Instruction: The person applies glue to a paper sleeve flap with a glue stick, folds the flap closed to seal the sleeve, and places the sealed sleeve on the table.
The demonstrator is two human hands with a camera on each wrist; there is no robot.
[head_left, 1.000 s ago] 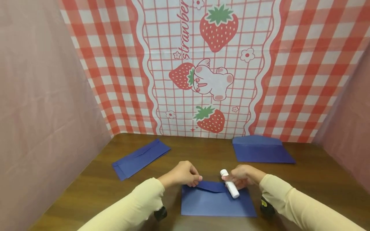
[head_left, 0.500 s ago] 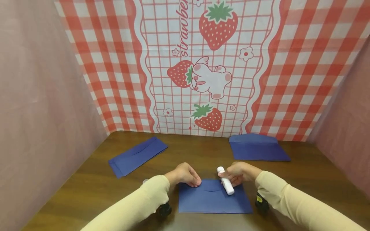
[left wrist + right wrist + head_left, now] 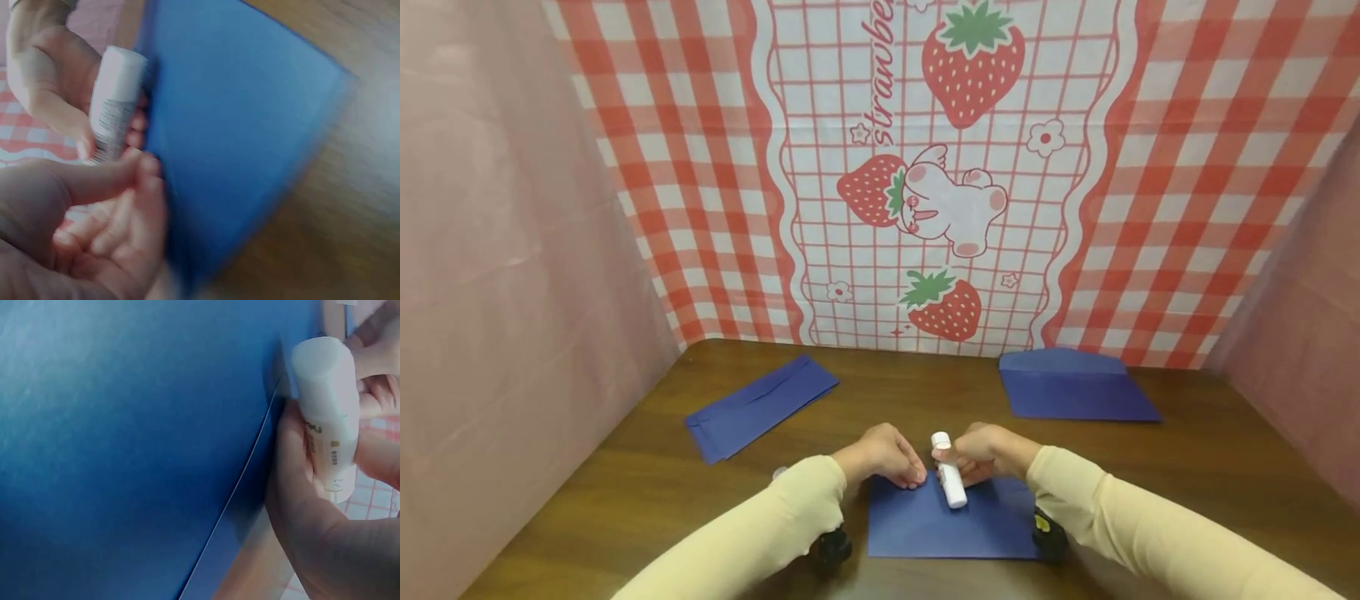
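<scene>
White tube gripped in right hand, long axis pointing away, slightly leftward, left hand pinching envelope

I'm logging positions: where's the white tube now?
In the head view, the white tube is in the right hand, over the nearest blue envelope, just right of the left hand.

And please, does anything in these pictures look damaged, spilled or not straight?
I see no spill or damage. The narrow blue envelope, back left on the table, looks askew: it lies slanted, while the wider envelope, back right, lies nearly straight.
</scene>
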